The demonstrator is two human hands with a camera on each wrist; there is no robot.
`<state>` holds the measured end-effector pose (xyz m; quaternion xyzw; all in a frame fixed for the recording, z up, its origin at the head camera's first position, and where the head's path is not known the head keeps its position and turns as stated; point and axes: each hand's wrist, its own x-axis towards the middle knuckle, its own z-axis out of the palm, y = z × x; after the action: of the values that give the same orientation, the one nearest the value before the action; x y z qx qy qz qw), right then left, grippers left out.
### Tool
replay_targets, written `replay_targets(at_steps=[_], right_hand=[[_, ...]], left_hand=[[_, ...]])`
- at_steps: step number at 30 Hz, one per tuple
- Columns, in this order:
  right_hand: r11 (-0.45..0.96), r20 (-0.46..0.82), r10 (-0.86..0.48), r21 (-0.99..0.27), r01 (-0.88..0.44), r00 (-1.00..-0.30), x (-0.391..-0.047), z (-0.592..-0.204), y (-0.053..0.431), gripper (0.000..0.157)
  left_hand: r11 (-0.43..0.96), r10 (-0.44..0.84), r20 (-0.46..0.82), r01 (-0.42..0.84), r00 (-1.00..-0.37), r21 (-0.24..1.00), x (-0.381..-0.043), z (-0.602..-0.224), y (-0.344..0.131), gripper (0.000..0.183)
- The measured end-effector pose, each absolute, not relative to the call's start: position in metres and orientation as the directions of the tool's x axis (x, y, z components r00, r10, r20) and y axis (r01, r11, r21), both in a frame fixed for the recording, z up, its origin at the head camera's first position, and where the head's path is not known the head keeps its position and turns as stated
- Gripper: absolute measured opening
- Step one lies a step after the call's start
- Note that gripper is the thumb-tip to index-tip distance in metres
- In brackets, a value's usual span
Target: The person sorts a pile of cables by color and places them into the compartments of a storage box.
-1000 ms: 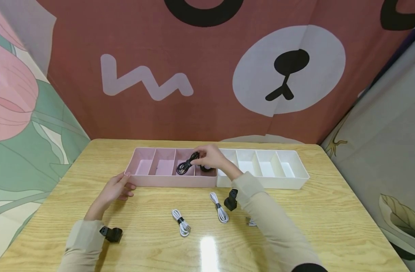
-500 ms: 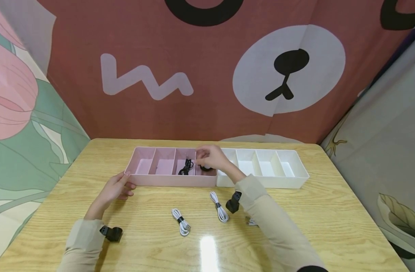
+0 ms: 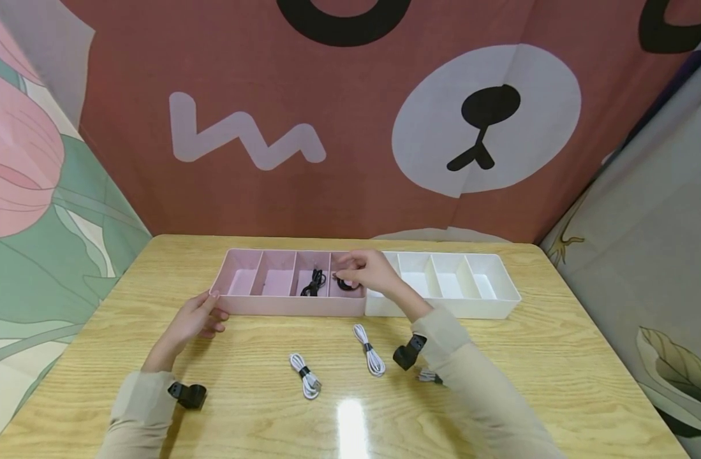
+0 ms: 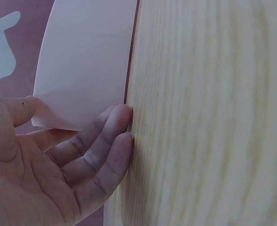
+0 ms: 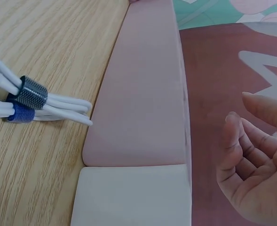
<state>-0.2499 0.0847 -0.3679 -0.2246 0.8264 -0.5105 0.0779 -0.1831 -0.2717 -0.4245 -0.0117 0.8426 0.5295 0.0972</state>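
A bundled black cable [image 3: 314, 284] was lodged in the third compartment from the left of a smooth, matte pink box [image 3: 289, 306], and a second black cable [image 3: 346, 285] was partly covered in the fourth by the right hand [image 3: 374, 271], whose fingers were loosely curved around nothing. The pink box's left front corner was held lightly between thumb and fingers by the left hand [image 3: 198, 319]. Against its right end a glossy white box [image 3: 442, 309] was set, and four compartments were counted in each. Three white cables were counted on the wood-grained table [image 3: 241, 408]: one [image 3: 306, 376] and another [image 3: 369, 350] were folded into oblong loops and bound by dark straps, the nearer strap woven-looking in the right wrist view; the third [image 3: 429, 375] was partly hidden by the right sleeve [image 3: 482, 382]
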Motion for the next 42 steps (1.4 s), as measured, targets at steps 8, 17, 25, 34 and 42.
replay_targets(at_steps=[8,17,25,34,42], right_hand=[[0.374,0.095,-0.466,-0.88,-0.294,-0.88,-0.239,-0.364,0.096,0.025],[0.373,0.097,-0.467,-0.88,-0.295,-0.879,-0.225,-0.358,0.109,0.024],[0.351,0.126,-0.489,-0.878,-0.327,-0.863,-0.212,-0.356,0.119,0.026],[0.379,0.114,-0.494,-0.864,-0.332,-0.862,-0.199,-0.354,0.131,0.025],[0.383,0.126,-0.508,-0.853,-0.354,-0.852,-0.189,-0.353,0.143,0.025]], left_hand=[[0.447,0.079,-0.173,-0.12,-0.982,0.886,-0.183,-0.425,-0.271,0.06],[0.453,0.083,-0.17,-0.114,-0.982,0.884,-0.184,-0.426,-0.272,0.06],[0.452,0.081,-0.168,-0.114,-0.982,0.885,-0.184,-0.426,-0.272,0.059],[0.456,0.072,-0.17,-0.119,-0.983,0.882,-0.183,-0.425,-0.272,0.06],[0.472,0.065,-0.171,-0.121,-0.983,0.873,-0.182,-0.425,-0.271,0.061]])
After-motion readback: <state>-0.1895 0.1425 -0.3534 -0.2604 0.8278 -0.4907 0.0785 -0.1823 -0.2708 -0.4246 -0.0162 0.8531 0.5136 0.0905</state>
